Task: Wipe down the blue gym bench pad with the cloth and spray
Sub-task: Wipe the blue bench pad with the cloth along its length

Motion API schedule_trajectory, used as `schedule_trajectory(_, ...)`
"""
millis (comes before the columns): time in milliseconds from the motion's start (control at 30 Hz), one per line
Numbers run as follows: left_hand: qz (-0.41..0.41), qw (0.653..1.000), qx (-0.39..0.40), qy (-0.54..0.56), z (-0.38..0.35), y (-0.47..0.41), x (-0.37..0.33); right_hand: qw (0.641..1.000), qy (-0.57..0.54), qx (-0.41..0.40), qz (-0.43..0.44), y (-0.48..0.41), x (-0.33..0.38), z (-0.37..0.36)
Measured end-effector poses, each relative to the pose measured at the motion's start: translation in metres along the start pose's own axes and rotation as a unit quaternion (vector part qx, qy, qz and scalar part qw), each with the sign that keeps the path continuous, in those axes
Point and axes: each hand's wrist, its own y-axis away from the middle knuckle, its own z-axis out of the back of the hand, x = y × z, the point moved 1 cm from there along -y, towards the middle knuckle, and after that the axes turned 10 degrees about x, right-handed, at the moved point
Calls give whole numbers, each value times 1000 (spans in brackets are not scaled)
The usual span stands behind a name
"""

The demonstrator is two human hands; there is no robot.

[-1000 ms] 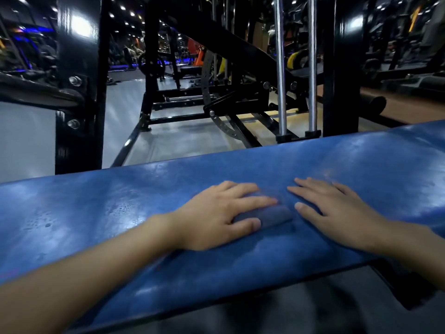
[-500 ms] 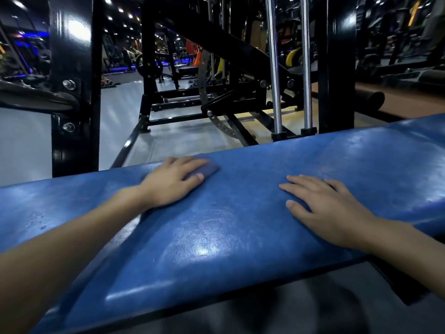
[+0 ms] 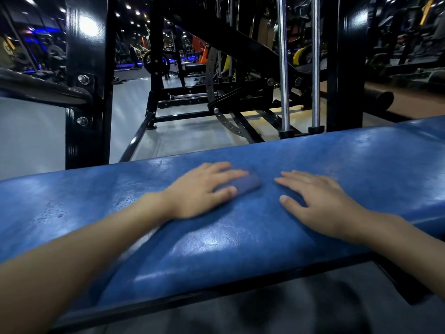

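Cloth (image 3: 245,183) sits midway along the blue bench pad (image 3: 216,249), swept back from its far left edge under the flat, straight fingers of my left hand (image 3: 199,191), while my right hand (image 3: 320,203) stays spread and empty just beside it, so the wiping continues.

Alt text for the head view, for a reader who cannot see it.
A person's left hand presses a dark blue cloth flat on a blue bench pad, while the right hand rests open on the pad beside it. Black gym frames and two chrome rods stand behind.
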Motion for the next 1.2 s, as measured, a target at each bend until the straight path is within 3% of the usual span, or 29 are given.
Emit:
schedule_trajectory(167, 231, 972, -16, 38, 21, -24, 125, 1000, 6, 11, -11, 1, 2, -3)
schedule_trajectory(233, 270, 963, -8, 24, 21, -25, 143, 1000, 13, 10, -10, -1, 2, -4)
schedule_trajectory(367, 180, 983, -19, 25, 16, -7, 99, 999, 32, 19, -12, -1, 3, -3)
schedule_trajectory(467, 25, 999, -28, -7, 6, 25, 32, 999, 29, 18, -18, -2, 3, 1)
schedule_trajectory(567, -130, 991, -11, -36, -5, 57, -33, 999, 6, -35, -12, -4, 7, 6)
schedule_trajectory(767, -151, 988, 26, -7, 1, 47, -20, 998, -19, -61, -18, -4, 25, 4)
schedule_trajectory(900, -37, 999, 3, 29, 4, 11, 63, 999, 14, 1, -33, -7, 35, -10)
schedule_trajectory(1033, 201, 978, -25, 47, 21, -6, 154, 999, 22, 12, -41, -7, 38, -11)
schedule_trajectory(1100, 238, 971, -20, 14, 21, -8, 159, 999, 19, 11, -41, -7, 38, -10)
schedule_trajectory(1200, 217, 976, -24, -3, 18, -2, 127, 999, 11, 9, -40, -7, 38, -10)
